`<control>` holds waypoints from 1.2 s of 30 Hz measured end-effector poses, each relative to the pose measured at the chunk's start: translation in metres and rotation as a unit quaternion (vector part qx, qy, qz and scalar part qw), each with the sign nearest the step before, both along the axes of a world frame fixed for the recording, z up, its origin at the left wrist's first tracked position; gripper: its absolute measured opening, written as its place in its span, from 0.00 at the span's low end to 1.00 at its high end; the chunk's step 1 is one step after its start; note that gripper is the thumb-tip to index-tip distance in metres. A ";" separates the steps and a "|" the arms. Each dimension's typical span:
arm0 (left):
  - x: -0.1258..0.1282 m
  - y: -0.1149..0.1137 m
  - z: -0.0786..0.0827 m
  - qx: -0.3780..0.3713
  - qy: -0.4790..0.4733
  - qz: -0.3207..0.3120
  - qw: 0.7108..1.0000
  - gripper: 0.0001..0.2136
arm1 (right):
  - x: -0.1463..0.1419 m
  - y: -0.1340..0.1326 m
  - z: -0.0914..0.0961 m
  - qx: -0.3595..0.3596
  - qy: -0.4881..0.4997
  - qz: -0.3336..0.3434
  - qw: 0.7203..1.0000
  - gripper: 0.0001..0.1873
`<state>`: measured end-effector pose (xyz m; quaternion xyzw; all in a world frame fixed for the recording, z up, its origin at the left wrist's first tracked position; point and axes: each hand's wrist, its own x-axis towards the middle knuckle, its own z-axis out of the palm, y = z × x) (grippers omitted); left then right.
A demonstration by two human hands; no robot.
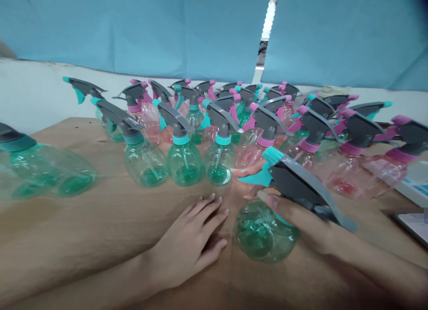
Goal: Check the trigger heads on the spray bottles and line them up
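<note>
My right hand (294, 212) is wrapped round the neck of a green spray bottle (264, 234) with a grey and turquoise trigger head. That bottle is tilted, its nozzle pointing to the left. My left hand (197, 238) rests palm down on the wooden table (120, 238), fingers stretched out and holding nothing, a short way left of the bottle. Just beyond the hands stand two upright green spray bottles, one on the left (185, 165) and one on the right (219, 163). The fingers of my right hand behind the trigger are partly hidden.
Several more spray bottles with pink collars, such as a pink one (347, 176), crowd the back and right. Green bottles (50, 169) stand at the left, blurred. A phone-like device (414, 225) lies at the right edge. A blue curtain (143, 34) hangs behind.
</note>
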<state>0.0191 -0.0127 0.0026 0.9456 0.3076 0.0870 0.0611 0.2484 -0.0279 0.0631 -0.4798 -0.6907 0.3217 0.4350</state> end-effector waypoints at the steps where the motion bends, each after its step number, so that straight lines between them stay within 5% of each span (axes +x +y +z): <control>1: 0.000 0.000 0.000 0.001 -0.001 0.000 1.000 0.22 | 0.000 0.000 -0.001 0.003 0.004 0.001 1.000 0.13; 25: 0.000 0.000 0.001 -0.002 -0.003 -0.002 1.000 0.23 | -0.003 0.001 0.003 -0.012 0.015 0.045 0.999 0.13; 36: 0.000 -0.001 0.000 0.002 0.001 -0.002 1.000 0.22 | 0.004 0.002 -0.003 0.000 -0.017 0.011 1.000 0.11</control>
